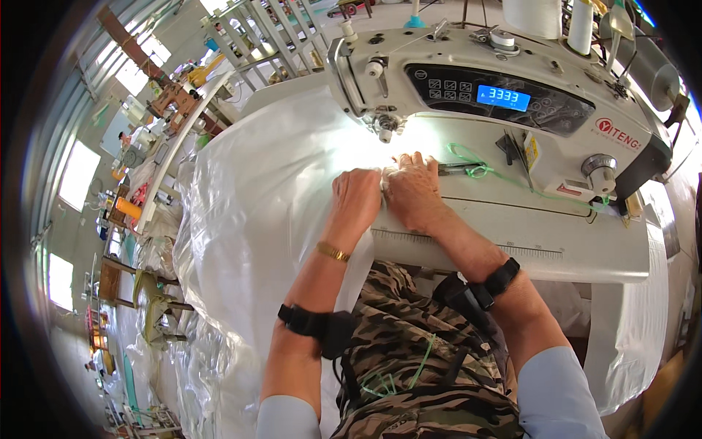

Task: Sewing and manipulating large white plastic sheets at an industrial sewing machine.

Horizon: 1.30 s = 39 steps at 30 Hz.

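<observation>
A large sheet of white woven plastic fabric point(256, 197) lies across the bed of an industrial sewing machine point(504, 95). My left hand point(356, 196) presses flat on the fabric just below the needle area point(385, 132). Beside it, my right hand point(413, 192) pinches a folded edge of the same fabric, fingers pointing toward the needle. Both hands touch each other at the thumbs. A gold bracelet and black straps sit on my forearms.
Small scissors point(461, 170) with a green cord lie on the machine bed right of my hands. A ruler strip point(468, 245) runs along the table's front edge. Thread cones point(581, 25) stand behind the machine. More white fabric piles at the left, with other workstations beyond.
</observation>
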Each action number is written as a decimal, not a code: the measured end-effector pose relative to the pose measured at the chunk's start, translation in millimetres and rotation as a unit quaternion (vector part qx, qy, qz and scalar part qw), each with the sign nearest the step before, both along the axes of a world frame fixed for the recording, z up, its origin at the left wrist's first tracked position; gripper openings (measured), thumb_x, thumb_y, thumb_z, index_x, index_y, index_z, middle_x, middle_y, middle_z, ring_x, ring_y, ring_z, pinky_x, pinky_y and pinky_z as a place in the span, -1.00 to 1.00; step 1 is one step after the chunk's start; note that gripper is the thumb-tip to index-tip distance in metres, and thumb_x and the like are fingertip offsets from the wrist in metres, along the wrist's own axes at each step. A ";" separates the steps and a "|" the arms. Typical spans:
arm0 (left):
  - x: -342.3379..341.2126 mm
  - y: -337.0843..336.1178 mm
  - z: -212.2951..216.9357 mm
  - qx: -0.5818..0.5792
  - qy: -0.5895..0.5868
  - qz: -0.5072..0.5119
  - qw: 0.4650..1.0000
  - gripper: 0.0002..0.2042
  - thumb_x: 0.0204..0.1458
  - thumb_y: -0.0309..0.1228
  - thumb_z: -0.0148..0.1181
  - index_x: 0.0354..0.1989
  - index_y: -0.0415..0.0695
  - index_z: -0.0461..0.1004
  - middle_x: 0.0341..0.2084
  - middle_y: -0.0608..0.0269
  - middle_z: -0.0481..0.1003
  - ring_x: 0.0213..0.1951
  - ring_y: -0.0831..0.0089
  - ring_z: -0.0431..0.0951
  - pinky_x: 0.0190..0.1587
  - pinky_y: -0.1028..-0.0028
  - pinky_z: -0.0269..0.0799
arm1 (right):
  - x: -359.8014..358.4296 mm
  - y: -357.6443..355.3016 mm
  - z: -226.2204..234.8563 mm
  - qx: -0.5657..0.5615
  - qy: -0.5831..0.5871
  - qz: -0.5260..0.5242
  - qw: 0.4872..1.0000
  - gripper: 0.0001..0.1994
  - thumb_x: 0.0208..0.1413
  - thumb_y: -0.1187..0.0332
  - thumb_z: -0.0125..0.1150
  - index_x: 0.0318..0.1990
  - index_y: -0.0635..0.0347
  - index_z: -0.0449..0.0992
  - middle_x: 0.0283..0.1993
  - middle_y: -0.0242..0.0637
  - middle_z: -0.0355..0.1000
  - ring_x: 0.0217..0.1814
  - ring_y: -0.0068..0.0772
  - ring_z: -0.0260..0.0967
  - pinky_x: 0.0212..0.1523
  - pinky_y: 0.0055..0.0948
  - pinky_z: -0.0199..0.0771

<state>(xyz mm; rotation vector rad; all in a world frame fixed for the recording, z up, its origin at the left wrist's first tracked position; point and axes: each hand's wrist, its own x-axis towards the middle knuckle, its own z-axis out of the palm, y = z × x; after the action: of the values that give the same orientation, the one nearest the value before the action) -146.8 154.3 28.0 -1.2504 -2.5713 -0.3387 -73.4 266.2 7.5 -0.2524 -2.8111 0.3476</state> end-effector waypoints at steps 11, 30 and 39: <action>53.6 -118.8 -5.4 0.092 -0.021 0.040 0.995 -0.52 0.19 -0.25 0.10 0.23 -0.22 0.31 0.14 -0.02 0.40 0.19 0.15 0.37 0.23 0.22 0.23 | 1.4 6.8 -1.4 0.009 0.011 -0.015 1.000 -0.63 0.13 0.24 0.08 0.02 0.28 0.46 0.08 -0.12 0.38 0.24 -0.16 0.21 0.24 -0.06 0.09; -42.6 -170.8 -43.3 0.124 0.009 -0.075 0.989 -0.50 0.17 -0.18 0.14 0.22 -0.18 0.34 0.24 0.15 0.34 0.30 0.27 0.25 0.36 0.28 0.05 | 134.5 -178.5 -100.5 -0.059 0.079 0.424 0.900 -0.61 -0.11 0.40 0.19 -0.05 0.26 0.39 -0.39 -0.33 0.38 -0.27 -0.29 0.43 -0.25 -0.25 0.42; -48.4 -175.6 -47.7 0.138 0.031 -0.085 0.986 -0.53 0.17 -0.18 0.14 0.17 -0.20 0.38 0.21 0.13 0.36 0.30 0.28 0.26 0.36 0.29 0.06 | 136.9 -179.3 -82.0 -0.034 0.110 0.388 0.914 -0.63 -0.02 0.42 0.14 -0.03 0.32 0.35 -0.42 -0.31 0.36 -0.37 -0.31 0.40 -0.28 -0.33 0.38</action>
<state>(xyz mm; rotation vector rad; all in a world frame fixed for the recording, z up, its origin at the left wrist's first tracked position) -195.2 -21.3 -19.7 -1.3535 -2.2750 -0.6548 63.4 87.0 -74.6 0.8630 -2.5468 0.5908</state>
